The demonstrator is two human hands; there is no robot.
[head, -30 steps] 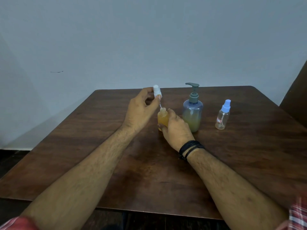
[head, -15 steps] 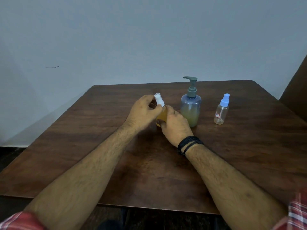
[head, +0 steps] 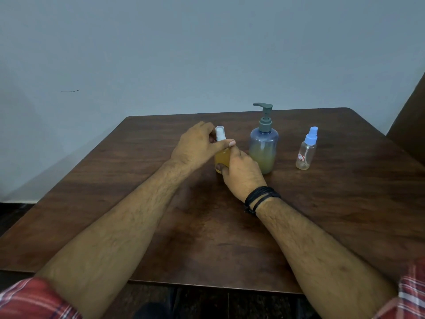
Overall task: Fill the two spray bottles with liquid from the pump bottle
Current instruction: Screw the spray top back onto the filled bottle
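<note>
A small spray bottle (head: 222, 159) full of amber liquid stands on the brown wooden table (head: 230, 226). My right hand (head: 242, 172) grips its body from the right. My left hand (head: 197, 147) pinches its white spray cap (head: 220, 132), which sits on the bottle's neck. Just to the right stands the blue-grey pump bottle (head: 264, 143), its lower part holding yellowish liquid. Further right a clear spray bottle (head: 306, 149) with a light blue cap stands alone, with only a trace of liquid at the bottom.
A pale wall rises behind the table's far edge. A dark wooden panel (head: 411, 125) stands at the right. Dark floor shows below the table's near edge.
My left hand has lowered the white cap, with its tube, from above the amber bottle onto the neck. The right hand kept its grip on the bottle.
</note>
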